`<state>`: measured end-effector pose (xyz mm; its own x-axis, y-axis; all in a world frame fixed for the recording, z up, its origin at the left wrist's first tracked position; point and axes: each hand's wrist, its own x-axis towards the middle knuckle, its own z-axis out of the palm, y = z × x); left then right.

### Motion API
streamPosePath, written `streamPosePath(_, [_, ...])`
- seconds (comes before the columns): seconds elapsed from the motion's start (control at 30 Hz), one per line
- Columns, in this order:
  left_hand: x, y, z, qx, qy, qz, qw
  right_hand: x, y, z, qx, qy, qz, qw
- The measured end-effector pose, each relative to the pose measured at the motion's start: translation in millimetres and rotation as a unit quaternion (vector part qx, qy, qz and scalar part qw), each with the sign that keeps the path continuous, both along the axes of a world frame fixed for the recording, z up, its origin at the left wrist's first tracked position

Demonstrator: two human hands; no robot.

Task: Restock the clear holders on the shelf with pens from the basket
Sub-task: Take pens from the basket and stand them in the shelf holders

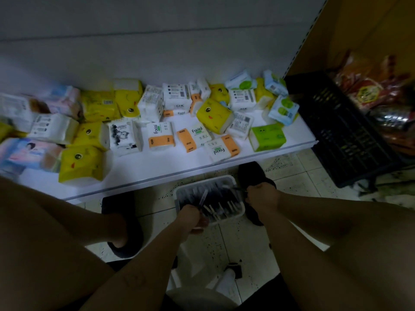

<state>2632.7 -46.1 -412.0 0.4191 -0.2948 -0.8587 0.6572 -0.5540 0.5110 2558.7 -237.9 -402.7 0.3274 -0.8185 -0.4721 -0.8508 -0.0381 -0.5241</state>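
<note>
Pens [204,197] in left hand [193,217] over basket [229,217]

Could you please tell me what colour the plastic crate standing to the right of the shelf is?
The crate is black, as seen in the head view.

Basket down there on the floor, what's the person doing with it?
A person leans over the white basket of pens between their feet. The left hand grips a few pens at its near edge; the right hand reaches into the far right corner, though its grasp is too dark to judge. The shelf ahead holds tissue packs; no clear holders show.
</note>
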Motion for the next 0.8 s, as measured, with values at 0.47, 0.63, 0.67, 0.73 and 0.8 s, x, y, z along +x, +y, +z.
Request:
streamPosePath(0.47, [23.2,-4.9,41.4,-0.081,-0.121,0.091,0.985,17.1,40.0,51.7,0.300,-0.175,-0.022,0.937])
streamPosePath(0.63, [35.6,-7.3,64.4,-0.121,-0.149,0.117,0.975,36.1,59.0,73.3,0.222,-0.172,-0.008,0.960])
streamPosePath(0.67, [38.4,-6.5,70.9,-0.130,-0.173,0.117,0.969,39.3,61.2,77.2,0.175,-0.169,0.014,0.970])
streamPosePath(0.73, [42.9,-5.1,83.8,-0.150,-0.239,0.102,0.954,43.9,65.1,84.0,0.061,-0.173,0.080,0.980])
streamPosePath(0.8, [45.7,-3.8,98.4,-0.178,-0.315,0.073,0.929,47.5,70.6,92.2,0.008,-0.224,0.112,0.968])
